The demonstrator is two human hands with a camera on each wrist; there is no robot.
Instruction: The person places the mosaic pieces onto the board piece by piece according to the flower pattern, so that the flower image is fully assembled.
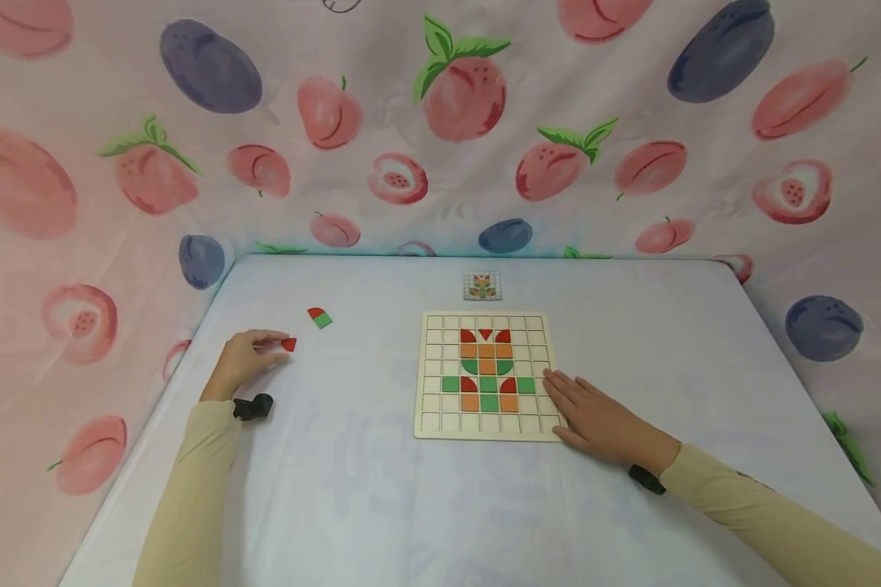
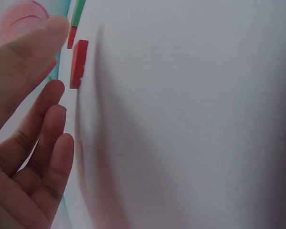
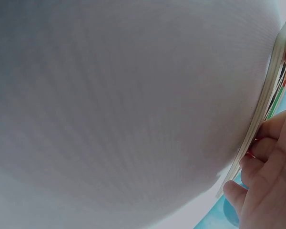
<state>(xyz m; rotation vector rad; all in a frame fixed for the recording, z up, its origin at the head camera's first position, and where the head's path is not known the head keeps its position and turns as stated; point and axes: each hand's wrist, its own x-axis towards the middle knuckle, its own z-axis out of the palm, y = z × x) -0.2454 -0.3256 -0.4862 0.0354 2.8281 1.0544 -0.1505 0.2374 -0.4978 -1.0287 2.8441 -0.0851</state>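
Note:
At the left of the table, my left hand reaches over a small red tile, thumb and fingers spread apart. In the left wrist view the red tile lies on the table just past the thumb tip and fingertips, with a narrow gap visible. Across the table, the fingers of my right hand lie extended along the right edge of a pale square grid board. Red, orange and green tiles form a flower-like figure in the grid.
Beyond the left hand lie a red tile with a curved edge and a green tile, side by side. A small pattern card with a similar figure lies behind the board. A fruit-print cloth hangs along the table's back edge.

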